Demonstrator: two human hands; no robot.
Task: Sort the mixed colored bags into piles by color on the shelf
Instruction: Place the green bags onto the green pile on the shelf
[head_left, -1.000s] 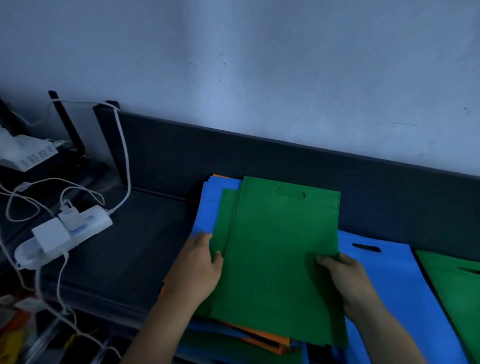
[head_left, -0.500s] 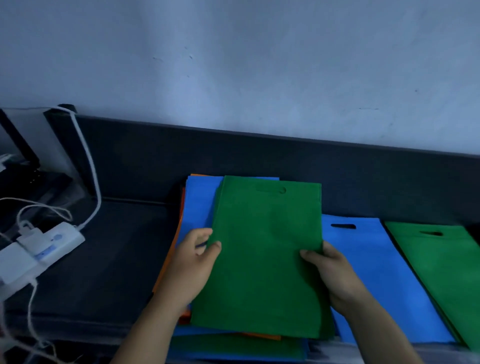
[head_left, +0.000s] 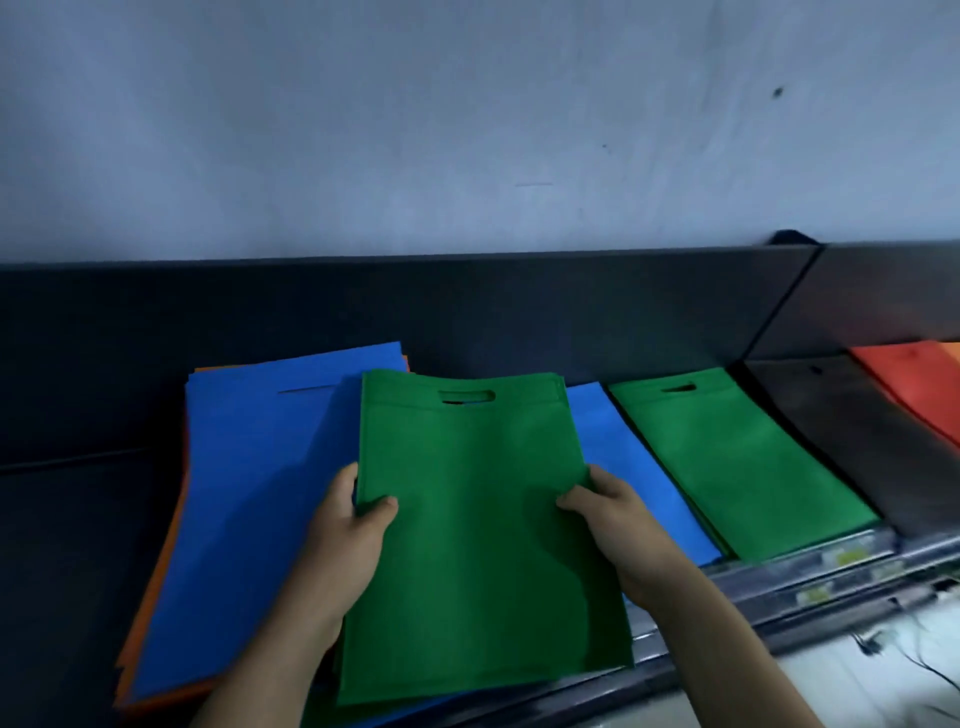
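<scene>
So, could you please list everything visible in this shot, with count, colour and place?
Held green bags: thin stack, count unclear, green, centre, gripped at both side edges.
Mixed pile: one, blue on top with orange edges below, left on shelf.
Blue pile: one, blue, behind the held bags.
Green pile: one, green, right of blue.
Black pile: one, black, further right.
Red-orange pile: one, far right.
Shelf: one, dark.
Wall: pale.
Left hand: grips bags.
Right hand: grips bags.

Pale grey-blue painted wall (head_left: 467, 130) across the upper half, marked with a small dark speck (head_left: 777, 92) toward the upper right. Thin black cables (head_left: 930, 670) trailing over a white surface (head_left: 883, 691) at the lower right corner, below small blurred yellow-green labels (head_left: 852, 558).
</scene>
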